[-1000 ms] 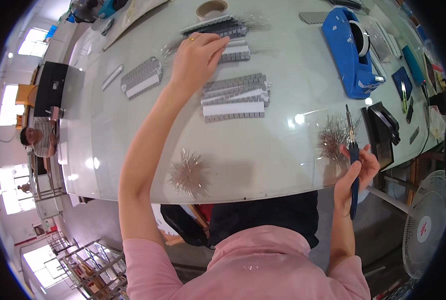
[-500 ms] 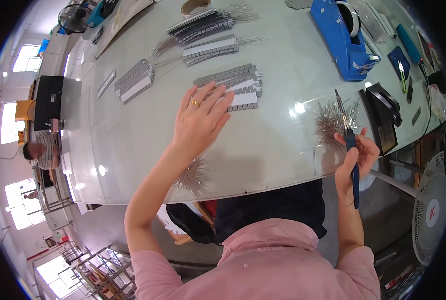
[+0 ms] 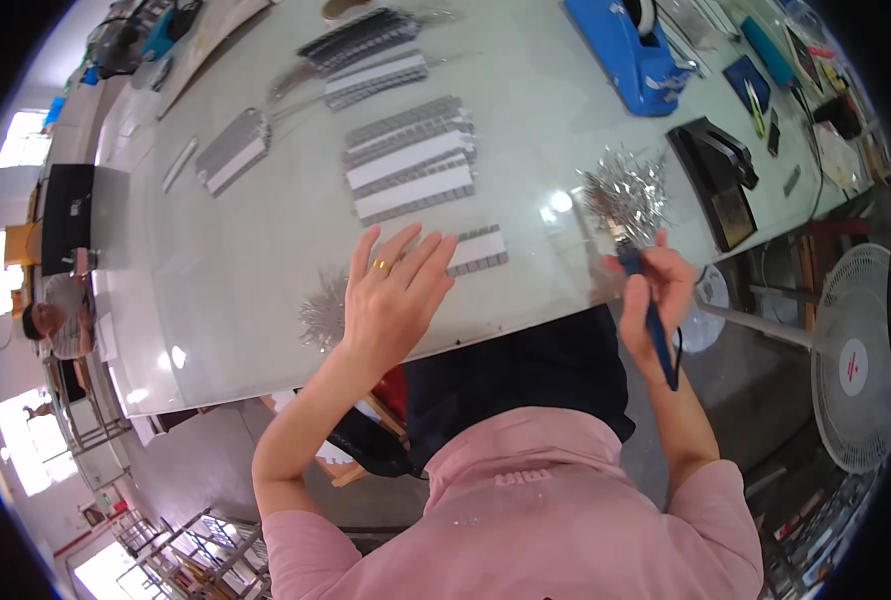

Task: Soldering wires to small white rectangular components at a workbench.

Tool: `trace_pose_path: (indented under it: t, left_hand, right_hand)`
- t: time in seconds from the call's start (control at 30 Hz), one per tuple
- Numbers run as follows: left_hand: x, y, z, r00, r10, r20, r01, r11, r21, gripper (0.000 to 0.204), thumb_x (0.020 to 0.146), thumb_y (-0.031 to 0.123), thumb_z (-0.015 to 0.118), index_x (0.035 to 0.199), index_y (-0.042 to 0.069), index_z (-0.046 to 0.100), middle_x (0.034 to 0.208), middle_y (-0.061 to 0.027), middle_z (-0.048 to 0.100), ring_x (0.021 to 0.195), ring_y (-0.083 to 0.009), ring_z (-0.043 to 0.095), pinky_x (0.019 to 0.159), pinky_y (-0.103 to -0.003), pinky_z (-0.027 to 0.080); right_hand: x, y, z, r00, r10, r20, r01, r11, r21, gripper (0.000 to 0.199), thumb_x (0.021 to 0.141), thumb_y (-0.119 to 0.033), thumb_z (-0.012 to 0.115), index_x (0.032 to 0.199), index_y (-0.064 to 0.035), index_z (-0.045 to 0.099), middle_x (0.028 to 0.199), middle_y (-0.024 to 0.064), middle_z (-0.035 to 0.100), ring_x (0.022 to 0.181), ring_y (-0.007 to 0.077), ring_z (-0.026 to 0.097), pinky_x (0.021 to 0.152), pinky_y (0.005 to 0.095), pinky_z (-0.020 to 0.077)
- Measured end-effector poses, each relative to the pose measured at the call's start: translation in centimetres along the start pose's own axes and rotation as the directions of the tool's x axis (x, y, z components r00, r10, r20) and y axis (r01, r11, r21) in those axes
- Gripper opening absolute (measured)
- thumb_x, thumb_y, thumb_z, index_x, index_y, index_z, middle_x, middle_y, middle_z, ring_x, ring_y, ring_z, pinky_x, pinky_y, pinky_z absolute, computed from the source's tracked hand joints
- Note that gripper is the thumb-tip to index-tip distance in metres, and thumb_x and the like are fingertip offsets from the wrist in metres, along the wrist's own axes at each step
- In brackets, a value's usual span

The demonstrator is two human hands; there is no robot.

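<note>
My left hand (image 3: 396, 295) lies palm down near the table's front edge, fingers stretched and apart. Its fingertips cover the left end of a short strip of grey blocks with a white band (image 3: 480, 250). Beyond it lies a stack of similar strips (image 3: 406, 165). My right hand (image 3: 663, 295) is closed around the dark blue handle of a soldering iron (image 3: 658, 335). The iron points away from me toward a tangle of silver wire clippings (image 3: 626, 198), which hides its tip. Another pile of clippings (image 3: 323, 312) sits left of my left hand, which partly covers it.
More strips with wire leads (image 3: 376, 80) lie farther back, and a grey block piece (image 3: 234, 152) at the left. A blue tape dispenser (image 3: 631, 60) and a black stand (image 3: 714, 185) are on the right. A white fan (image 3: 851, 360) stands beside the table.
My left hand has come back from the stack toward the front edge, with one strip now under its fingertips. The iron's tip has gone down into the wire tangle. The whole view has shifted.
</note>
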State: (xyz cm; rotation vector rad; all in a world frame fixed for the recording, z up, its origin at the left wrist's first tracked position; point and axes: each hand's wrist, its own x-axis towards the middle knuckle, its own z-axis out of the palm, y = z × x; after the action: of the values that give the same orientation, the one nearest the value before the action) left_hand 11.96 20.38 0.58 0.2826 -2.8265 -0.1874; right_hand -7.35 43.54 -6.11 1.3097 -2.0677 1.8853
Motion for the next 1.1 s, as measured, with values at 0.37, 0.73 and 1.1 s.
trace_pose_path:
  t: [0.37, 0.73, 1.1]
  left_hand:
    - [2.8, 10.0, 4.0, 0.989, -0.151, 0.009, 0.150, 0.977, -0.153, 0.058, 0.078, 0.030, 0.073, 0.132, 0.019, 0.054, 0.143, -0.0122, 0.043, 0.136, -0.0348, 0.034, 0.107, -0.058, 0.027]
    - [-2.8, 5.0, 1.3, 0.986, -0.155, 0.054, 0.158, 0.987, -0.044, 0.052, 0.078, 0.027, 0.071, 0.129, 0.021, 0.060, 0.145, -0.0108, 0.044, 0.136, -0.0325, 0.036, 0.108, -0.053, 0.029]
    - [-5.0, 3.8, 2.0, 0.991, -0.123, 0.056, 0.126, 0.990, -0.065, 0.049, 0.079, 0.026, 0.070, 0.126, 0.018, 0.062, 0.139, -0.0114, 0.050, 0.130, -0.0316, 0.044, 0.107, -0.051, 0.034]
  right_hand:
    - [0.8, -0.9, 1.7, 1.000, 0.005, -0.017, -0.005, 1.000, -0.028, 0.034, 0.095, -0.016, 0.053, 0.120, -0.0030, 0.034, 0.106, 0.0108, 0.051, 0.089, 0.0258, 0.069, 0.116, 0.0517, 0.0189]
    - [-0.1, -3.9, -1.3, 0.990, 0.140, 0.010, -0.139, 0.989, -0.043, 0.031, 0.090, -0.011, 0.062, 0.112, -0.0023, 0.042, 0.090, 0.0106, 0.064, 0.083, 0.0187, 0.068, 0.113, 0.0528, 0.0257]
    - [1.8, -7.2, -1.3, 0.947, 0.226, 0.227, -0.209, 0.973, -0.098, 0.013, 0.075, -0.003, 0.071, 0.084, -0.0031, 0.061, 0.073, 0.0102, 0.067, 0.068, 0.0207, 0.067, 0.092, 0.0467, 0.0512]
